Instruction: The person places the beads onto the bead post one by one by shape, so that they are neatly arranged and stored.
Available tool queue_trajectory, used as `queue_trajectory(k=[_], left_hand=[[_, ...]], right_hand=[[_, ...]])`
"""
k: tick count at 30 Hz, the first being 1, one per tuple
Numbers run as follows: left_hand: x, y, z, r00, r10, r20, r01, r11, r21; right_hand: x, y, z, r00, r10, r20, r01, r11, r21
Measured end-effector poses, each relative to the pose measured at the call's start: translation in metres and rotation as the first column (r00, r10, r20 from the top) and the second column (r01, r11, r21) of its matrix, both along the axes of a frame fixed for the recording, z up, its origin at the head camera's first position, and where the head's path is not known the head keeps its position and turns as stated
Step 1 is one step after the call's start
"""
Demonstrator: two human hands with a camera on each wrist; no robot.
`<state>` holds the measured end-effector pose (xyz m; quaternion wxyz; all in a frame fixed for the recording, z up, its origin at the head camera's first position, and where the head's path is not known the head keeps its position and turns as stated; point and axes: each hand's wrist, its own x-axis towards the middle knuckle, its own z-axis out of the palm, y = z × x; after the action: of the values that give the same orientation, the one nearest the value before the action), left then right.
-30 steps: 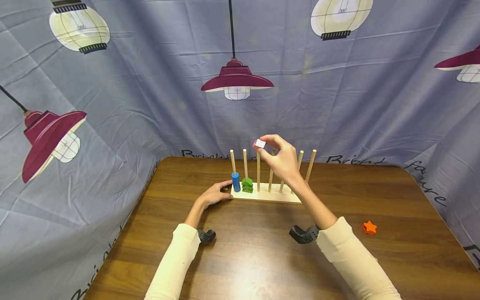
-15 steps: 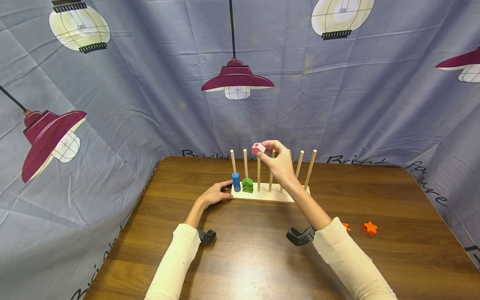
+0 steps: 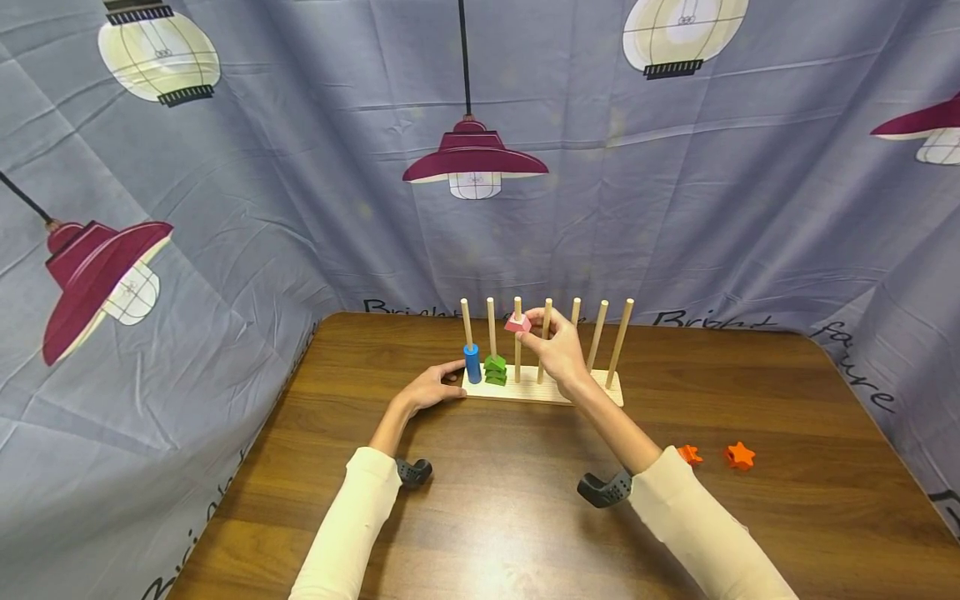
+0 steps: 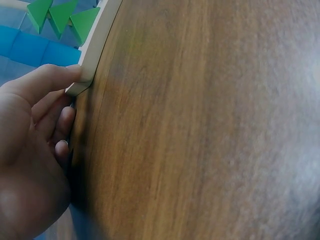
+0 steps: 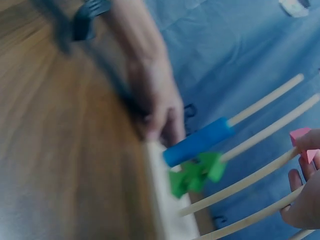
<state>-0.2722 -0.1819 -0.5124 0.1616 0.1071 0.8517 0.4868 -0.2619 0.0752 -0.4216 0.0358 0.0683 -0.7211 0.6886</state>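
Right hand: the right hand (image 3: 558, 348) pinches a pink block between thumb and fingers, the grip narrow around it.
Pink block: the pink block (image 3: 516, 323) is threaded high on the third peg (image 3: 517, 360) from the left, the peg's tip poking out above it — well up from the base.
Left hand: the left hand (image 3: 427, 389) holds the left end of the pegboard, thumb at the front corner, forefinger at the back one, the other fingers loosely bent.
Pegboard: the pale wooden pegboard (image 3: 528, 391) lies flat with seven pegs in a row.
Blue cylinder: the blue cylinder (image 3: 472, 365) sits low around the first peg, next to the left hand; the left wrist view shows seams across it.
Green blocks: three triangular green blocks (image 3: 495, 371) are stacked at the foot of the second peg.
Orange star: the orange star (image 3: 740, 456) lies on the brown wood-grain counter (image 3: 487, 517), right of the right sleeve (image 3: 705, 525).
Orange piece: another orange piece (image 3: 689, 454) rests between star and sleeve, just beside the cuff — its exact shape is hard to tell.
Curtain: the blue-grey curtain (image 3: 300, 167) behind is printed with lamps and black lettering.
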Motion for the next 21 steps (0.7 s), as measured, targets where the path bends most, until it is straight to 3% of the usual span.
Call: queue_trajectory(k=[14,21], left_hand=[[-0.001,-0.001,-0.002,1.000,-0.001,-0.003,0.001,1.000,-0.018],[-0.002,-0.001,-0.004,1.000,0.013,0.012,-0.013,1.000,-0.010]], right_hand=[[0.003,-0.003,-0.077,0.984,-0.087,0.154,0.056,0.979,0.195],[0.004,-0.005,-0.092,0.983,-0.136,0.123,0.095,0.952,0.293]])
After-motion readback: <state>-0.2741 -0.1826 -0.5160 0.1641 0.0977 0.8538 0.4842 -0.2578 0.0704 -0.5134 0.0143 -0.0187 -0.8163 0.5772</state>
